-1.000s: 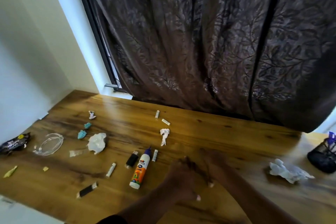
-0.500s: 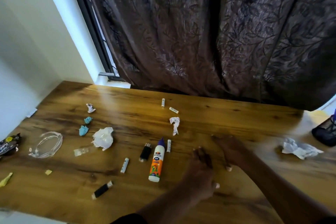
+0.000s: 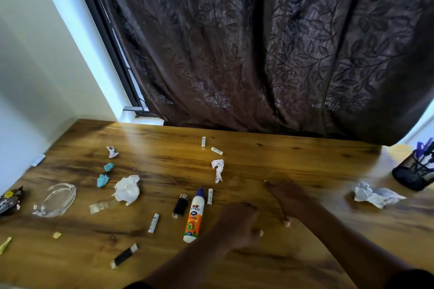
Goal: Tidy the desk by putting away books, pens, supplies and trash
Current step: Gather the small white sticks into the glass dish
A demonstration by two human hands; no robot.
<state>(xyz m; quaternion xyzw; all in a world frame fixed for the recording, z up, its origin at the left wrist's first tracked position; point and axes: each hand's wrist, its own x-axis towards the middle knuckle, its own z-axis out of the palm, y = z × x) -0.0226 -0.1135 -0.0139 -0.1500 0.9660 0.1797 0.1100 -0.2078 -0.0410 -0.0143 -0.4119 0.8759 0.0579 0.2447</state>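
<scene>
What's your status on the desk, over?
Left hand and right hand empty above the desk. Glue bottle lying untouched by left hand. Nothing blocking.

Littered desk (image 3: 234, 143) — glue bottle (image 3: 193, 216) (flat), hands

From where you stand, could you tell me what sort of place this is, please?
Probably a home study corner: a wooden desk against a curtained window, with a pen holder, a glue bottle and crumpled paper.

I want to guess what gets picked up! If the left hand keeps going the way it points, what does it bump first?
Probably the glue bottle: the left hand seems to point left toward it, though blur makes this uncertain.
</scene>
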